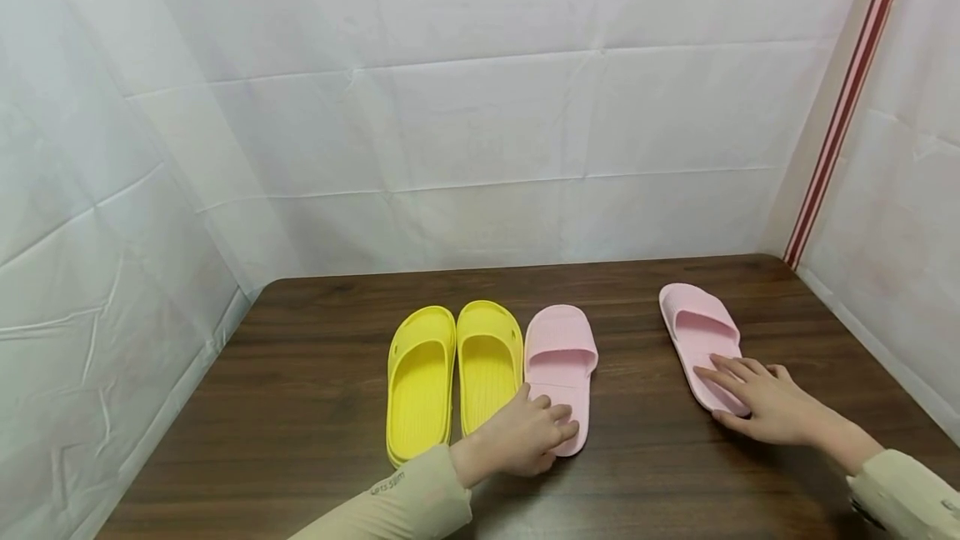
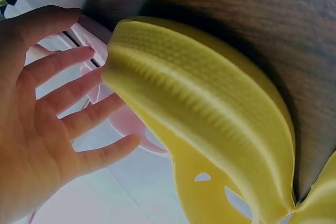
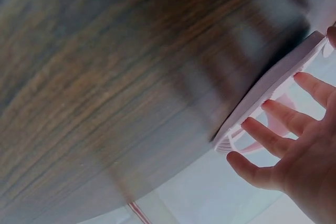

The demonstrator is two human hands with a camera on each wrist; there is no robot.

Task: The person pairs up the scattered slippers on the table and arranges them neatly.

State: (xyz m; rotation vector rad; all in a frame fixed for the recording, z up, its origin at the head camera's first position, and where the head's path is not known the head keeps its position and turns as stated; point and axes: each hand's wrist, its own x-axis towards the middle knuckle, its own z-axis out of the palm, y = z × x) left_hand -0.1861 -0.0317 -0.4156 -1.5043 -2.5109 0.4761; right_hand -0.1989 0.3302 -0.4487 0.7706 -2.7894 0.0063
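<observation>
Two pink slippers lie on the table, toes toward the back. My left hand (image 1: pixel 528 433) is over the heel of the left pink slipper (image 1: pixel 561 336), its fingers spread and loosely bent. In the left wrist view this hand (image 2: pixel 58 108) shows straight, spread fingers beside a yellow slipper (image 2: pixel 199 103). Apart to the right lies the other pink slipper (image 1: pixel 693 307), slightly turned. My right hand (image 1: pixel 780 405) has its fingertips over that slipper's heel part. The right wrist view shows the fingers (image 3: pixel 278 142) spread along the slipper's side (image 3: pixel 268 90).
A pair of yellow slippers (image 1: pixel 420 407) stands side by side just left of the left pink one; my left hand and sleeve partly cover the pair. The dark wooden table (image 1: pixel 300 407) has white sheeting (image 1: pixel 480 123) behind it and at both sides.
</observation>
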